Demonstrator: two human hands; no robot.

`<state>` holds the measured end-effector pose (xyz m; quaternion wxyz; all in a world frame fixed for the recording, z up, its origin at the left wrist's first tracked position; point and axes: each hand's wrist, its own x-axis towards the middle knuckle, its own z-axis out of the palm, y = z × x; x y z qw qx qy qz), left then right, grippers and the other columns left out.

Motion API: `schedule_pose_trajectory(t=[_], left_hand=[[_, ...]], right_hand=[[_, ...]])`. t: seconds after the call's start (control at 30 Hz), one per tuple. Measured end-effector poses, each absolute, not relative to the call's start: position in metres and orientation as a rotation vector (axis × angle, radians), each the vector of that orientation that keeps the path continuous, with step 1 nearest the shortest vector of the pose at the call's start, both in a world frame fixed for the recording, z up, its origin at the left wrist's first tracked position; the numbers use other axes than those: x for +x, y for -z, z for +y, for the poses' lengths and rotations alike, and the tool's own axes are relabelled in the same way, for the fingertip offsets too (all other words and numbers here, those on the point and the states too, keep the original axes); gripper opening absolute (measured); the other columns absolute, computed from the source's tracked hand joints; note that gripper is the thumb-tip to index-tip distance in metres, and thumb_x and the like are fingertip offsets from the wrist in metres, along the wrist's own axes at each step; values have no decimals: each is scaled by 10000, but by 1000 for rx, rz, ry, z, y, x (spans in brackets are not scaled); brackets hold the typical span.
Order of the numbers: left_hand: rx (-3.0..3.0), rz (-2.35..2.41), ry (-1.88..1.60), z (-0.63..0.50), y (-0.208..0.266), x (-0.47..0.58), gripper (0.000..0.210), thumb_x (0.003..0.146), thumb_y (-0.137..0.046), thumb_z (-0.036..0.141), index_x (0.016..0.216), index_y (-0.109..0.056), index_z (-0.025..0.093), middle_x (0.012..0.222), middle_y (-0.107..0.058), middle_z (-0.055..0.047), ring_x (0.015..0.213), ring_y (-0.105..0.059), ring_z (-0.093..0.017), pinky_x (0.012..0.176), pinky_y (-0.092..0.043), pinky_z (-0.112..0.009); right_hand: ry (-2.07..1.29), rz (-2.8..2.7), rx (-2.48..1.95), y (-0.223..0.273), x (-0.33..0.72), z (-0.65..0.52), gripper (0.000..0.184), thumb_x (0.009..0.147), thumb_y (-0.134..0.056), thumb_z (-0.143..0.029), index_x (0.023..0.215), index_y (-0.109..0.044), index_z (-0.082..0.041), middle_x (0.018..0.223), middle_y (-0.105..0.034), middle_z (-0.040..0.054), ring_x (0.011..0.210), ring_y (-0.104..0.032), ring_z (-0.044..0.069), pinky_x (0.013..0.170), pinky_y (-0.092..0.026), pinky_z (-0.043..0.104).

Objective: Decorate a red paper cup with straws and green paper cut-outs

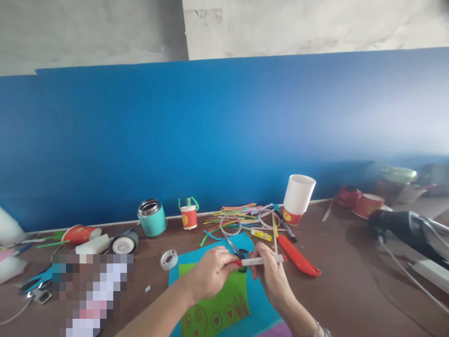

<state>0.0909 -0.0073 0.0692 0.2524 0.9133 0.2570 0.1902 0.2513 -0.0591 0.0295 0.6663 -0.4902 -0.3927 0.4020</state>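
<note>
A white marker with red ends (261, 260) lies level between my two hands. My left hand (213, 271) pinches its red left end. Fingers of my right hand (271, 274) are closed around the white barrel. Just behind the marker rest scissors (241, 254) with dark handles, partly hidden by it. Below my hands a green sheet (224, 304) carries red drawings of a round face, hearts in circles and pointed shapes. This sheet sits on a larger blue sheet (259, 309), with a purple edge at the bottom.
Behind my hands are colourful pipe cleaners (242, 214), a yellow glue tube (261, 235) and a tall white cup (299, 194). A red-handled tool (300, 260) lies to the right. On the left stand a small red cup (189, 217), a teal flask (152, 220) and a tape roll (169, 260).
</note>
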Motion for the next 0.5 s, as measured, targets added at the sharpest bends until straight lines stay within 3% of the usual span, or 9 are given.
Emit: schedule_pose_trajectory(t=[0.2, 0.27, 0.37, 0.43, 0.5], left_hand=[[2477, 753, -477, -20, -67, 92, 295, 929, -399, 312, 896, -682, 234, 693, -619, -13, 731, -573, -172, 654, -424, -246], [2474, 786, -466, -14, -64, 86, 280, 923, -413, 310, 904, -682, 236, 727, -639, -12, 746, -585, -166, 670, -424, -237], [2488, 935, -489, 9, -60, 70, 255, 906, -435, 317, 936, -674, 233, 852, -680, -17, 803, -606, -166, 726, -425, -234], [2571, 1203, -527, 30, -56, 55, 273, 910, -408, 297, 948, -667, 218, 904, -689, -31, 830, -610, -173, 727, -422, -238], [2667, 1422, -458, 48, -48, 41, 284, 911, -383, 250, 929, -663, 210, 898, -692, -45, 824, -608, -191, 704, -414, -266]], right_hand=[[-957, -899, -1085, -21, 245, -59, 421, 833, -450, -438, 480, -389, -217, 336, -391, -56, 381, -354, 103, 437, -285, 229], [-1023, -936, -1108, -18, 245, -58, 423, 849, -412, -489, 533, -444, -210, 371, -459, -39, 405, -409, 115, 453, -317, 232], [-1052, -1036, -1196, -14, 254, -54, 466, 859, -326, -576, 762, -557, -182, 490, -592, 8, 492, -518, 163, 512, -385, 265], [-897, -1132, -1346, -10, 262, -50, 466, 868, -304, -567, 882, -562, -178, 583, -643, 33, 571, -568, 194, 557, -407, 288], [-670, -1295, -1567, -5, 267, -47, 321, 857, -408, -465, 896, -565, -187, 702, -670, 52, 678, -603, 218, 644, -422, 309]])
